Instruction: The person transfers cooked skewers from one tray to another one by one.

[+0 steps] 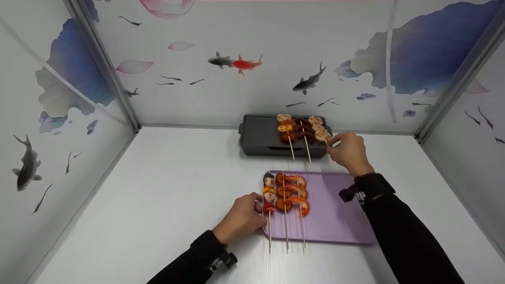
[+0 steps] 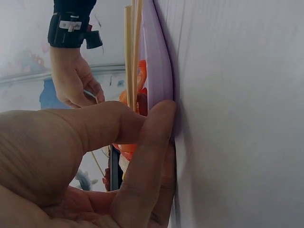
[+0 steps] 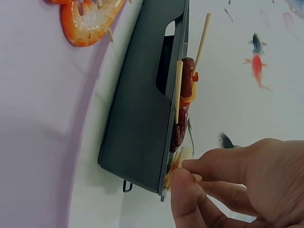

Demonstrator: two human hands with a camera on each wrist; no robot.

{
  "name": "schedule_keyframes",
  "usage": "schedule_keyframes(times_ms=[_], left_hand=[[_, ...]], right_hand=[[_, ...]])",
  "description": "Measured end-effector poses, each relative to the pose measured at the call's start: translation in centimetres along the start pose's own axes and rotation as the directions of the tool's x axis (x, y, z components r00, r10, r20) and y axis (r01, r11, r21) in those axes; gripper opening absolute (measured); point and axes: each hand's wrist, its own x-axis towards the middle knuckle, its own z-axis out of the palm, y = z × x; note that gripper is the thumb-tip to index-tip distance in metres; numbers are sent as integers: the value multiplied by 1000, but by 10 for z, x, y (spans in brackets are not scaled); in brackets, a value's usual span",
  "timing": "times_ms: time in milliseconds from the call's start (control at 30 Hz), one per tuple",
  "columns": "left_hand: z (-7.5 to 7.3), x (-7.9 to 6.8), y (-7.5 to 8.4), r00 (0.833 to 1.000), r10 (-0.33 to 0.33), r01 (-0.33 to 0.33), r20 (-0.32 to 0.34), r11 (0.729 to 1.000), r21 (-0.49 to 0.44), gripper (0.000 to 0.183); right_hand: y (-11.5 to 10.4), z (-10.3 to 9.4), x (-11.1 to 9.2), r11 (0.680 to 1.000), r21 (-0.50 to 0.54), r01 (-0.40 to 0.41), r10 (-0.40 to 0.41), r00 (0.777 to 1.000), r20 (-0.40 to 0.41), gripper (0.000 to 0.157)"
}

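Note:
At the right end of the dark grill point(image 1: 258, 136), my right hand point(image 1: 349, 152) pinches the stick of a skewer of pale round slices point(image 1: 317, 124) between thumb and fingers. The slices lie over the grill top; in the right wrist view my fingertips cover part of the stick. Beside it on the grill are a dark red sausage skewer point(image 1: 303, 128) and a mixed skewer point(image 1: 287, 128). My left hand point(image 1: 244, 215) holds the left edge of the purple tray point(image 1: 335, 209). A mixed vegetable skewer point(image 1: 268, 197), a skewer of brown round slices point(image 1: 281, 192) and a shrimp skewer point(image 1: 303, 205) lie there.
The white table point(image 1: 177, 177) carries the grill at the back and the tray nearer the front. Painted panels point(image 1: 268, 31) with fish close off the back and both sides. Skewer sticks jut past the front edges of grill and tray.

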Motion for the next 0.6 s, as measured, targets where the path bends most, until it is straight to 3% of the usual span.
schedule_keyframes(times_ms=[200,400,600], left_hand=[[1,-1,-1,1000,-21,21,7,999,-32,64],[2,0,-3,1000,2,-1,5,999,-37,65],[2,-2,-4,999,-14,18,34,991,-132,68]], right_hand=[[-3,-9,1,998,3,-66,65,991,113,24],[-8,-19,4,994,7,-105,102,977,189,24],[-10,-26,4,992,20,-124,114,957,268,23]])
